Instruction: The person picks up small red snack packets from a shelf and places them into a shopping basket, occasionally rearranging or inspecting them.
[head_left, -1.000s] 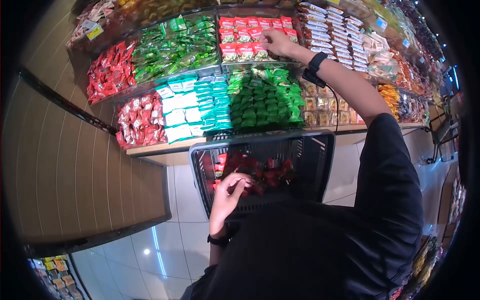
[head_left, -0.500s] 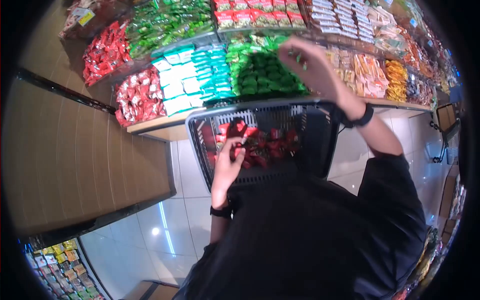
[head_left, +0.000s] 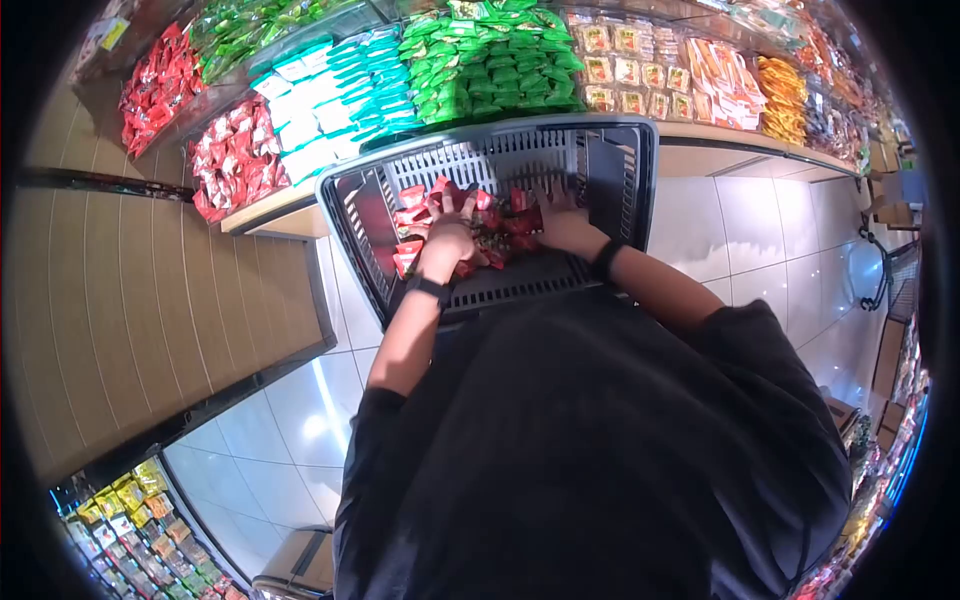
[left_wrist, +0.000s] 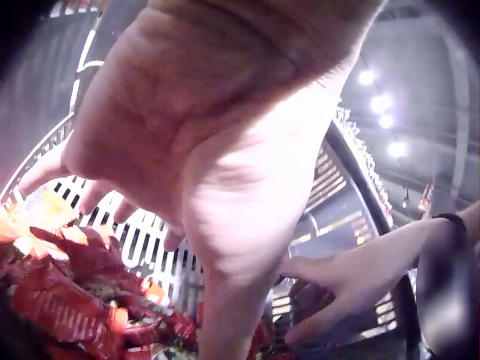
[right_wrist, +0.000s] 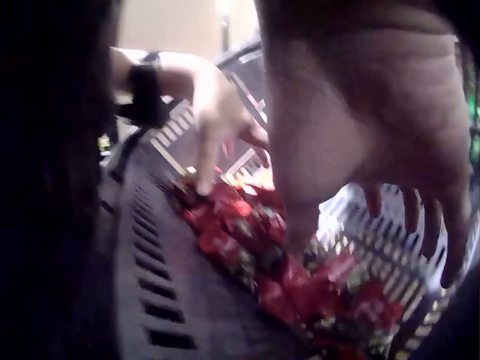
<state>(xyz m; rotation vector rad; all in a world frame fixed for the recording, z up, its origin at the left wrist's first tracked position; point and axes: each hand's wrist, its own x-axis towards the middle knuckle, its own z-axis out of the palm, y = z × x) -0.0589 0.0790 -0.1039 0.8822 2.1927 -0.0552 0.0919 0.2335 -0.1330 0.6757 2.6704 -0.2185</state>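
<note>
Inside a dark grey shopping basket (head_left: 336,215) lie several small red snack packets (head_left: 408,257), gathered on its left and middle floor. My left hand (head_left: 450,240) reaches down over the left packets with fingers spread. On the other side of the pile, my right hand (head_left: 570,230) is also in the basket, its fingers extended at the packets. The left wrist view shows the left palm (left_wrist: 187,135) above crinkled red packets (left_wrist: 60,307). From the right wrist, the right hand (right_wrist: 367,112) appears with straight fingers over the red packets (right_wrist: 300,289); neither hand shows a packet gripped.
Beyond the basket a shelf holds green packets (head_left: 490,75), teal packets (head_left: 365,95), red packets (head_left: 235,155) and clear-wrapped snacks (head_left: 625,70). A brown slatted panel (head_left: 150,320) stands on the left. Tiled floor (head_left: 760,240) shows at right, with a cart (head_left: 885,270) farther off.
My right hand has come down from the shelf's upper red packets into the basket. My left hand has spread its fingers over the packets. The view has tilted down, showing more basket.
</note>
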